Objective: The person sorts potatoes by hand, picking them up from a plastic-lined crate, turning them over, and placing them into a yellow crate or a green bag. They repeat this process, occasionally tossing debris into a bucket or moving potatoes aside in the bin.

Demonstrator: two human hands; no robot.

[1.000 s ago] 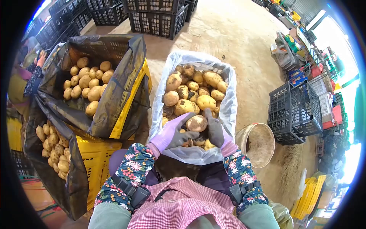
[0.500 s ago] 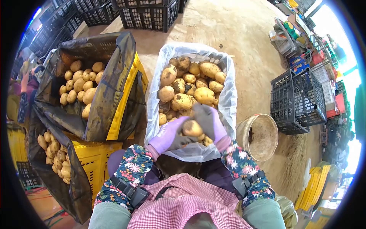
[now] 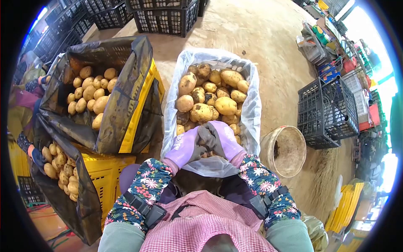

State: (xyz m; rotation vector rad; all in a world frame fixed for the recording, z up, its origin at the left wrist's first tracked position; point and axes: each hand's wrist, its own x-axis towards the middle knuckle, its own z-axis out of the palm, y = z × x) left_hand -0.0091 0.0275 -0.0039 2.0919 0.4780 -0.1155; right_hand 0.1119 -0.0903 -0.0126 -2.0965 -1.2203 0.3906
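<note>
Both my hands wear purple gloves with dark grey palms and fingers. They meet over the near end of a crate lined with a pale plastic sheet (image 3: 170, 113). My left hand (image 3: 187, 145) and my right hand (image 3: 222, 139) are curled together, fingers touching. The potato seen between them a moment earlier is now almost wholly hidden by the gloves. Beyond my fingers, potatoes fill the lined crate; one large yellow potato (image 3: 226, 106) lies at the middle right, and a potato with dark soil patches (image 3: 201, 112) lies left of it.
To the left, yellow crates (image 3: 145, 101) with black liners hold more potatoes; another person's dark-gloved hand (image 3: 37, 158) reaches into the nearer one. A dirty white bucket (image 3: 289, 151) stands at the right, near a black crate (image 3: 327, 111). Black crates (image 3: 161, 21) are stacked at the back.
My right hand has come down and in against my left, covering the potato that showed between them. At the left, another person's hand has come onto the potatoes in the nearer black-lined crate.
</note>
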